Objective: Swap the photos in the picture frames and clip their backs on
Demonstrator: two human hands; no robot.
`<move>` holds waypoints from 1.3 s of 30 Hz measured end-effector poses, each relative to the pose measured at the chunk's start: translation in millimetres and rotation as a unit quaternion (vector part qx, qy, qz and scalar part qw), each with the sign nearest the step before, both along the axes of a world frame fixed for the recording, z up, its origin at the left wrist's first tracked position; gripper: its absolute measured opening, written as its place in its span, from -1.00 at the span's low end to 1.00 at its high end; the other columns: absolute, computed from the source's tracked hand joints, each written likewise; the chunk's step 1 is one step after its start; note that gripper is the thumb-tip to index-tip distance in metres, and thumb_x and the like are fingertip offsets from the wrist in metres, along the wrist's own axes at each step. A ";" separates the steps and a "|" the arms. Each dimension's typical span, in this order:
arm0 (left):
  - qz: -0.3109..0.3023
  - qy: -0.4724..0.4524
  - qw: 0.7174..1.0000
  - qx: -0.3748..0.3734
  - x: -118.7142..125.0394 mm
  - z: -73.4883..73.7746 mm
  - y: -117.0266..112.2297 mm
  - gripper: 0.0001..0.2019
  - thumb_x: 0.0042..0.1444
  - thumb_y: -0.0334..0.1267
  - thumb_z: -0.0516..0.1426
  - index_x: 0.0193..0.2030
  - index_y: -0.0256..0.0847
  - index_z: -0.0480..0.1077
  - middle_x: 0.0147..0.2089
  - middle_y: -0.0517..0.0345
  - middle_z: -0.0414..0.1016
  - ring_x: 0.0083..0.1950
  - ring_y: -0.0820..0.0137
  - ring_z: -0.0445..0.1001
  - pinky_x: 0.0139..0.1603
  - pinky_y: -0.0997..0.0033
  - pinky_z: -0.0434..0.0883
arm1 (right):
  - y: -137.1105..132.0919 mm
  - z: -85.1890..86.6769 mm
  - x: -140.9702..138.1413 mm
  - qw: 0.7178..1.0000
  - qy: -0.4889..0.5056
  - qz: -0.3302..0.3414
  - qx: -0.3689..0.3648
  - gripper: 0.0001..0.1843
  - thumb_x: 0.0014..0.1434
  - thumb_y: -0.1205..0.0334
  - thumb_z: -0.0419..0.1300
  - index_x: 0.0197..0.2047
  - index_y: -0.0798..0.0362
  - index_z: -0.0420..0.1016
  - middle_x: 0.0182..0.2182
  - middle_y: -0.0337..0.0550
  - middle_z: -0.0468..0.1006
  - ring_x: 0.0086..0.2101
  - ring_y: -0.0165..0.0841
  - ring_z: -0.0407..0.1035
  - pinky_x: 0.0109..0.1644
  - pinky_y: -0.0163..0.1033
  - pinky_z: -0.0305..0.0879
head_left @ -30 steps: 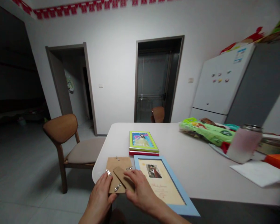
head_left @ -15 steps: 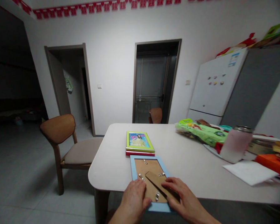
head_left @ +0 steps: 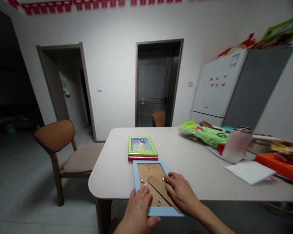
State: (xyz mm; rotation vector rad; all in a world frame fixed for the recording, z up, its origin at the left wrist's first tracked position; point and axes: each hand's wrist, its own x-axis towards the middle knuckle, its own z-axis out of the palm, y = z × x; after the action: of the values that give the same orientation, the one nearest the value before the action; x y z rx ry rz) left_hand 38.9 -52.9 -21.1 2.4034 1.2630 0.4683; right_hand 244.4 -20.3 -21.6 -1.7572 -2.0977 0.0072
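Observation:
A light-blue picture frame lies back side up at the table's near edge, its lower part jutting out over it. Its brown backing board has a slanted easel stand and small metal turn clips around it. My left hand grips the lower left of the frame, fingers on the backing and thumb by the bottom edge. My right hand is closed at the right side, its fingertips at the right-hand clip, partly covering it. Just beyond lies a green picture frame on top of a red frame.
On the right of the white table are a green plastic package, a pink bottle, a white paper and an orange box. A wooden chair stands left. A fridge is behind.
My right hand has moved up the frame from the stand to the right-hand clip. My left hand stays at the lower left. The whole view has shifted slightly.

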 end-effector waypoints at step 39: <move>0.021 -0.019 1.000 0.008 -3.5 -2.8 2.3 -0.55 -0.22 -0.16 0.22 -0.13 -0.17 0.27 0.13 0.09 0.19 0.14 0.28 0.11 0.15 0.22 0.04 | -44.5 20.0 -25.7 0.977 -0.001 0.212 -0.026 -0.73 0.07 0.19 -0.04 -0.23 -0.17 0.43 -0.12 -0.17 0.33 -0.08 -0.28 0.13 -0.03 -0.13 0.06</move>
State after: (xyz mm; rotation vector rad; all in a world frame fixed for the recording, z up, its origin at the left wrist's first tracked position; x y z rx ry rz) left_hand 35.4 -50.6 -23.9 2.3735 1.2991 0.5363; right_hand 218.6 -64.8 -1.6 -1.3029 -2.4506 0.1820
